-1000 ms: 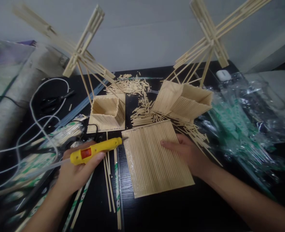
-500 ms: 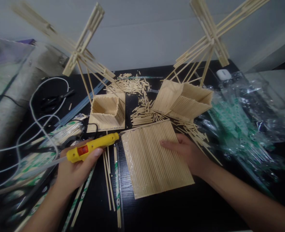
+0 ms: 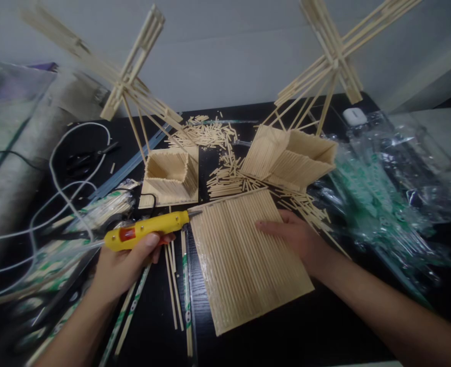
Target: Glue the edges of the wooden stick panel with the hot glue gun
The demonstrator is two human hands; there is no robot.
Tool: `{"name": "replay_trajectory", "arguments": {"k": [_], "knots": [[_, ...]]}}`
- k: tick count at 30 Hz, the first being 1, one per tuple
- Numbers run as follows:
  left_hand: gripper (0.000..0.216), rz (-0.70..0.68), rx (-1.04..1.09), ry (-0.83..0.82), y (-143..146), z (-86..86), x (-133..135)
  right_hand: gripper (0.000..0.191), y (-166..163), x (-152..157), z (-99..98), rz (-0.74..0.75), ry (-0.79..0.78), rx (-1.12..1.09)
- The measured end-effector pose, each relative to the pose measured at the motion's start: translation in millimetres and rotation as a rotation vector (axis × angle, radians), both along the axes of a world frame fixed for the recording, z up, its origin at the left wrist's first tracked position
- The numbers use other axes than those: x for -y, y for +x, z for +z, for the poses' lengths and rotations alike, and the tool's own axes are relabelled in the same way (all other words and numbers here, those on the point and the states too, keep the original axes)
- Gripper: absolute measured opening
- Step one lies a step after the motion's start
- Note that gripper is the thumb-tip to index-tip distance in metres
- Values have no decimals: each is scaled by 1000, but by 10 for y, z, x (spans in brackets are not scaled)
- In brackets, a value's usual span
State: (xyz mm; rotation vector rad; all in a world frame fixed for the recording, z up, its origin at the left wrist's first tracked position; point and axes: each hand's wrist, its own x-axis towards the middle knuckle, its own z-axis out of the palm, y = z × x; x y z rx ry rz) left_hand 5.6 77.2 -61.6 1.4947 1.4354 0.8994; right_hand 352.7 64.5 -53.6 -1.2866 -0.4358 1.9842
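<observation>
My left hand (image 3: 124, 262) is wrapped round a yellow glue gun (image 3: 149, 230) with a red switch. Its nozzle touches the far left corner of a flat panel of glued bamboo sticks (image 3: 244, 260) lying on the black table (image 3: 271, 341). My right hand (image 3: 296, 239) rests on the panel's right side, fingers flat on the sticks and thumb at the edge, pressing it down. Loose long sticks (image 3: 177, 285) lie between the two hands.
Two stick-built boxes with windmill blades stand behind: one on the left (image 3: 170, 176), one on the right (image 3: 289, 158). Cut stick pieces (image 3: 220, 158) are scattered between them. White cables (image 3: 63, 188) and wrapped sticks lie left; clear plastic wrappers (image 3: 378, 199) pile right.
The glue gun's tip slid from partway along the panel's left edge up to its far left corner. The panel turned slightly under my right hand.
</observation>
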Motion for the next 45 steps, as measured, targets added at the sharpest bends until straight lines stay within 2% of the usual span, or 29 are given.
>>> {"name": "replay_trajectory", "arguments": {"k": [5, 19, 26, 37, 45], "knots": [[56, -68, -1, -14, -29, -53, 3, 38, 2, -14, 20, -15, -4, -22], [55, -111, 37, -96, -9, -49, 9, 34, -10, -21, 46, -37, -1, 21], [54, -189, 70, -57, 47, -24, 27, 33, 11, -41, 66, -70, 20, 11], [49, -310, -7, -83, 99, 32, 29, 37, 46, -77, 23, -140, 36, 62], [46, -436, 66, -125, 116, 48, 24, 33, 59, -137, 59, -177, 0, 50]]}}
